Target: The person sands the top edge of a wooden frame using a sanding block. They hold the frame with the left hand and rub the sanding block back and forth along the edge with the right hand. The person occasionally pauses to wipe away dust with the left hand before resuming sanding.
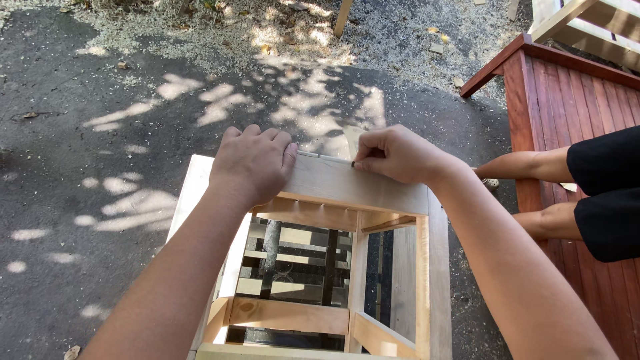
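Left hand (pixel 252 165): lies flat, fingers curled over the far rail of the wooden frame (pixel 353 187).
Right hand (pixel 395 155): pinches a pencil (pixel 325 158), just right of the left.

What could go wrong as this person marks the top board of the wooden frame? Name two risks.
The left hand only presses flat on the top board, so the wooden frame could shift and spoil the line. The pencil in the right hand runs at the board's far edge and may slip off.
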